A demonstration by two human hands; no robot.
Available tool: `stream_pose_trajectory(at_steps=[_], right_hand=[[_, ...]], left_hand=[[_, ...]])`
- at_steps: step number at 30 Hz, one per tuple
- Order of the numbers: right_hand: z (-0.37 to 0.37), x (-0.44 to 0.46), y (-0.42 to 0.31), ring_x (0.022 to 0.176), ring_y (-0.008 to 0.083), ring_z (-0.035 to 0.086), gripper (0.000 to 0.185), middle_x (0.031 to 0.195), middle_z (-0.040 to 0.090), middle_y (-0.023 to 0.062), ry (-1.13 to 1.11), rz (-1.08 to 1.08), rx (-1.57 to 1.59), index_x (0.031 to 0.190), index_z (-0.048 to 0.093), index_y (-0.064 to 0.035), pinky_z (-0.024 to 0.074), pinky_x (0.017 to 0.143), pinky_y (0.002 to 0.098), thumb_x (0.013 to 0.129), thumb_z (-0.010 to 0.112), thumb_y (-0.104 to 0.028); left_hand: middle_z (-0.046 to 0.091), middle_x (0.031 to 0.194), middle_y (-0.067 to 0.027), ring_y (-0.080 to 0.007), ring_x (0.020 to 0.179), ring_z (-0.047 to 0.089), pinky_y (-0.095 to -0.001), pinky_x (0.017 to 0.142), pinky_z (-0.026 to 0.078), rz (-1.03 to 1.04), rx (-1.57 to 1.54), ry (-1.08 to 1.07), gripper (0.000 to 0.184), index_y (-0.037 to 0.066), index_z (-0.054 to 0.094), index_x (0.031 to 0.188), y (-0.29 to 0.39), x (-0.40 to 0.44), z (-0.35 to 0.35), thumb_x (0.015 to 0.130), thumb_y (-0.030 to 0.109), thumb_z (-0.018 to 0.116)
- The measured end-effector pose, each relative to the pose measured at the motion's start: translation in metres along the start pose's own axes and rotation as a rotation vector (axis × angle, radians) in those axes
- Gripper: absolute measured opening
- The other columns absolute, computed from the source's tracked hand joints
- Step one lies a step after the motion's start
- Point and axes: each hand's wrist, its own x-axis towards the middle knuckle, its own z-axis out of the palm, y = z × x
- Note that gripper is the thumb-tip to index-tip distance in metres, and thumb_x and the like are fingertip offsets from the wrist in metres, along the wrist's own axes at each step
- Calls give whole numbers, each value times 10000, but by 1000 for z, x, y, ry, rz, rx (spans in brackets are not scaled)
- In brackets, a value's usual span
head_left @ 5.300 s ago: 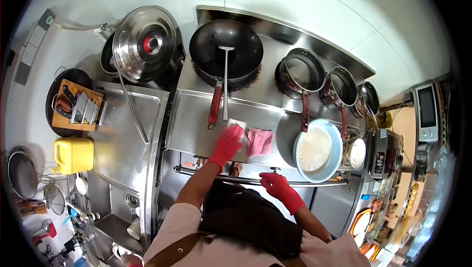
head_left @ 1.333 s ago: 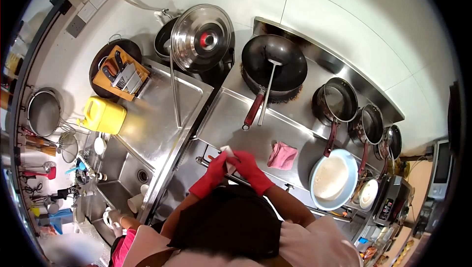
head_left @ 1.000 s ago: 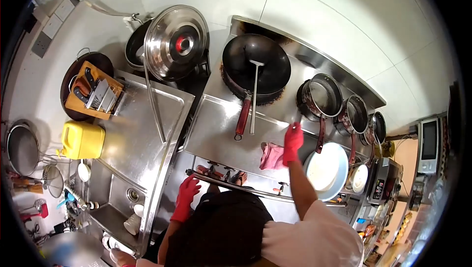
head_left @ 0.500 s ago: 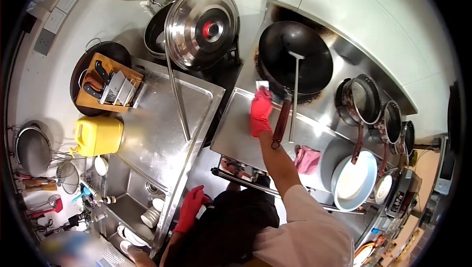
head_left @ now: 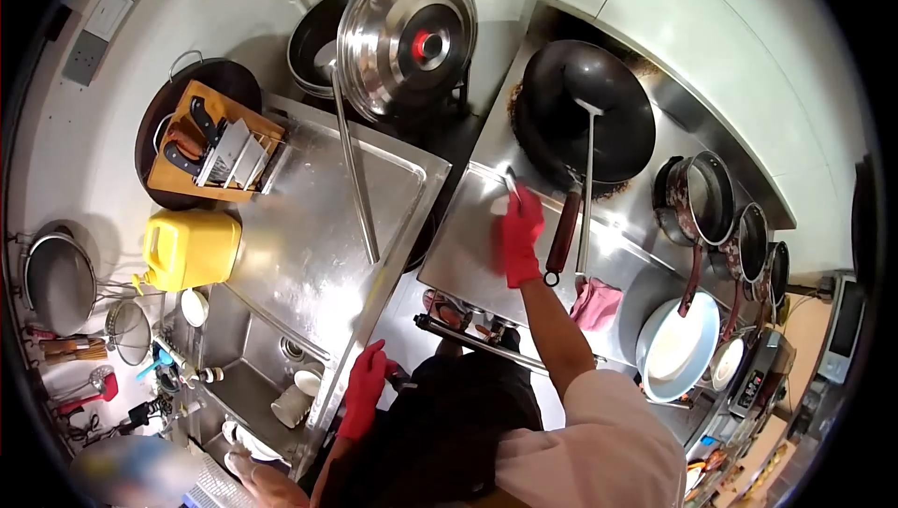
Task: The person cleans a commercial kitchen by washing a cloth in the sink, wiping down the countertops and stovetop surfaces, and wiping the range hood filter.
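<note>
My right hand (head_left: 524, 234), in a red rubber glove, is closed around a small flat whitish piece (head_left: 512, 181) on the steel counter (head_left: 465, 251). Its kind is unclear. Just to the right, a black wok (head_left: 561, 148) sits tilted on the stove with its wooden handle (head_left: 562, 241) toward me. A long-handled ladle (head_left: 590, 181) rests in it. A pink cloth (head_left: 596, 304) lies near my right forearm. My left hand (head_left: 365, 391), also gloved in red, hangs beside the sink counter's edge, fingers loosely apart; a dark shape beside its fingertips is hard to make out.
Left stand a large steel lid (head_left: 393, 50), a knife block (head_left: 229, 157), a yellow jug (head_left: 192, 249) and a sink (head_left: 248, 382) with dishes. Another person's hand (head_left: 257, 478) shows at lower left. Right are several saucepans (head_left: 703, 195) and a pale blue basin (head_left: 650, 326).
My right hand has shifted slightly along the counter, and the whitish piece now shows edge-on. The whole view has moved a little. My left hand stays beside the counter edge.
</note>
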Motion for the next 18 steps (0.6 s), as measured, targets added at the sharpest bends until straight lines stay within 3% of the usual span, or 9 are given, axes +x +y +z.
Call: stream_pose_trajectory(at_steps=[4,6,9,11,13,16,17,18], right_hand=[[78,14,2,1061,330,650,227,1113,698,150,-79,-184,162,1115,705,-83,512,943,377,919,630,-169],[113,4,-10,980,337,665,149,1024,698,162,70,-147,114,1011,692,-67,531,858,392,922,620,-162],[113,-17,-18,837,343,646,133,872,656,183,-1,-145,211,931,650,-21,517,766,420,948,588,-138],[89,-60,-25,760,340,626,176,837,637,170,-167,-177,140,866,612,-21,496,703,438,963,587,-166],[48,-107,-46,783,322,646,178,870,659,149,-565,108,132,886,646,-36,513,723,418,965,605,-190],[49,-103,-54,901,321,662,190,940,673,160,-287,-73,14,941,673,-58,523,751,410,969,595,-230],[46,-77,-77,928,325,664,191,966,683,148,-197,-69,227,990,693,-74,533,789,419,962,612,-245],[59,-49,-83,935,345,657,166,999,683,136,-65,-181,247,1004,696,-107,533,803,433,947,626,-247]], left_hand=[[706,923,-115,-191,861,693,-310,817,559,-33,29,-62,434,-15,512,1402,11,1,6,1051,241,487],[706,932,-115,-194,861,693,-314,828,562,-51,7,-67,435,-19,509,1402,11,0,3,1051,238,490],[705,939,-116,-196,860,694,-321,838,566,-44,-9,-43,438,-26,506,1401,13,-2,-8,1048,232,500],[720,917,-93,-168,829,686,-294,771,529,-38,-11,-29,433,-17,513,1398,1,3,-13,1044,231,484],[728,911,-83,-160,821,685,-281,742,519,-68,-26,-16,431,-8,519,1395,0,3,-12,1044,238,480],[729,920,-85,-163,827,690,-278,756,526,-27,-8,-41,424,13,525,1398,16,4,-9,1044,243,488],[728,927,-88,-165,832,692,-280,763,529,-25,-14,-38,420,20,527,1398,18,3,-8,1043,242,489],[728,934,-91,-167,837,693,-282,769,531,-15,-20,-35,417,26,529,1398,22,6,-6,1042,242,491]])
